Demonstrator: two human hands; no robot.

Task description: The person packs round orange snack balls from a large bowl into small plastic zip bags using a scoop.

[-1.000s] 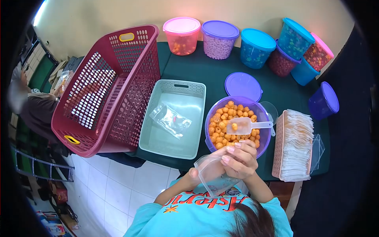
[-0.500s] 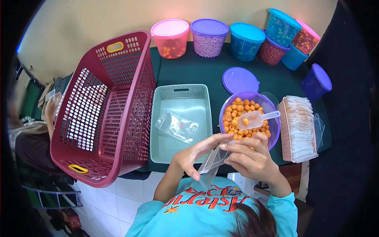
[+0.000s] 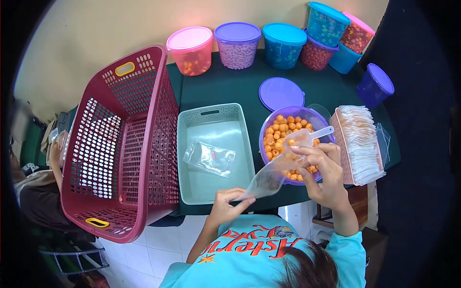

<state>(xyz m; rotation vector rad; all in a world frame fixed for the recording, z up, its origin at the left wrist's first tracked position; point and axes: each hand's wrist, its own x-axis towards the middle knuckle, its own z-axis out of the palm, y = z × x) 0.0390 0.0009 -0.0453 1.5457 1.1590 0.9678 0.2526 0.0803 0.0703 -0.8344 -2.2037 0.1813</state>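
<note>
Between my two hands a clear plastic bag (image 3: 267,181) is stretched out at a slant, its upper end over the tub. My left hand (image 3: 227,206) pinches the lower left end of the bag, just below the green tray (image 3: 188,189). My right hand (image 3: 322,174) pinches the upper end near its opening. Beneath it stands a purple tub (image 3: 263,139) of orange round snacks (image 3: 277,130). A clear scoop (image 3: 300,138) rests on the snacks, its handle pointing right. One clear packet (image 3: 210,158) with a small red mark lies in the green tray.
A large maroon basket (image 3: 161,144) stands at left. Right of the tub, a pink basket (image 3: 342,144) holds stacked clear bags (image 3: 362,144). Behind are a purple lid (image 3: 282,93) and several lidded tubs (image 3: 237,53). Another person's hand (image 3: 55,152) shows at far left.
My hands have moved apart and the bag is now drawn out between them. My left hand went lower, my right hand higher over the tub. The camera view has shifted slightly.
</note>
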